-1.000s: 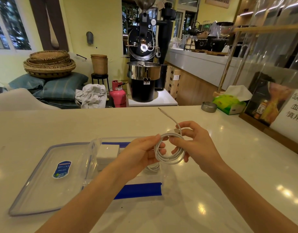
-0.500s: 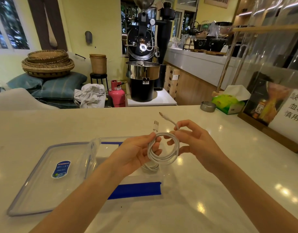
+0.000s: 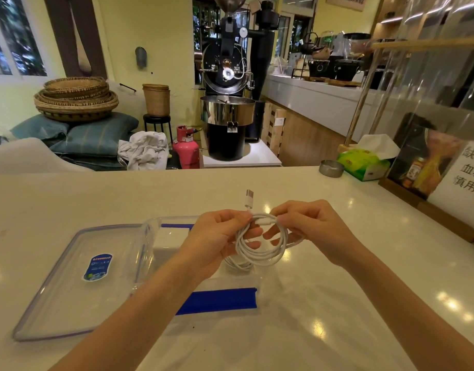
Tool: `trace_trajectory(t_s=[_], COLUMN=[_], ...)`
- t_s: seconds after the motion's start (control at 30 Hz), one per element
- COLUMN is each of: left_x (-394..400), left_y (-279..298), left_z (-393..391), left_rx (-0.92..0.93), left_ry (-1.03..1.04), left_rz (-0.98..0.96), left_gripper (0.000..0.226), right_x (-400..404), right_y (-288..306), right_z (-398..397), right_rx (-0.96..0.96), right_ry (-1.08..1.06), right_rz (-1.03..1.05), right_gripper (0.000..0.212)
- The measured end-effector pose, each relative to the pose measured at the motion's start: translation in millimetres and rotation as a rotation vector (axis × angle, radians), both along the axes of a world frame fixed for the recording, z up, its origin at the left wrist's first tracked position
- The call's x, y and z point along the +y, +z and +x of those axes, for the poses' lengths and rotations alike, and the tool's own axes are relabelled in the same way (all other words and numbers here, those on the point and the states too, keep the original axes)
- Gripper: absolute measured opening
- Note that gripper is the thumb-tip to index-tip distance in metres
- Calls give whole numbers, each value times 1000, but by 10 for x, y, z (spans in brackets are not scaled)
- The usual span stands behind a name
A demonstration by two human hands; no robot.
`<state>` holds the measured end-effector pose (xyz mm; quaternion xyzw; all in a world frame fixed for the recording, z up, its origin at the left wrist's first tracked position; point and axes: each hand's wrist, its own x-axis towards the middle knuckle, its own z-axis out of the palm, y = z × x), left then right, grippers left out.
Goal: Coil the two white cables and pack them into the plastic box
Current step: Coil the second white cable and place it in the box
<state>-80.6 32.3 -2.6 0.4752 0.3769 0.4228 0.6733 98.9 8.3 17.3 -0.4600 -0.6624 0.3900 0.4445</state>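
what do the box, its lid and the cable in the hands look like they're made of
Plastic box: clear, glossy plastic with blue clips; the counter shows through.
Lid: the same clear plastic, apparently with a purplish rim seal and a blue sticker.
White cable: smooth matte white sheath, probably rubbery plastic; its upright plug tip looks metallic.

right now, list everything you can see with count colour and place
coiled cable: one, white, held over the plastic box
plastic box: one, clear with blue clips, on the counter
second cable: one, white, inside the box, mostly hidden
box lid: one, clear, blue sticker, left of the box
counter: one, white, foreground
ashtray: one, metal, counter far right
tissue pack: one, green, beside the ashtray
coffee roaster: one, black, behind the counter
gas cylinder: one, pink, floor
baskets: a stack, woven, back left
left hand: grips the coil
right hand: pinches the coil's top
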Motion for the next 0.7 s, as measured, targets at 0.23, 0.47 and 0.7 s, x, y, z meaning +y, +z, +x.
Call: trace_trajectory(t_s=[0.23,0.47,0.7], left_x=[-19,-53,-78], left_y=[-11,-6,17], left_z=[21,20,27], left_rx=[44,-2,56], left_ry=[69,51,47], left_rz=[70,79,180], left_gripper=[14,14,13], right_x=[3,-78,-59], right_y=[-38,-118,-98], right_z=[-24,-121,-164], right_rx=[-163,-362,-620], right_ry=[-112,-386,-429], right_rz=[130,367,357], right_gripper=[18,22,33])
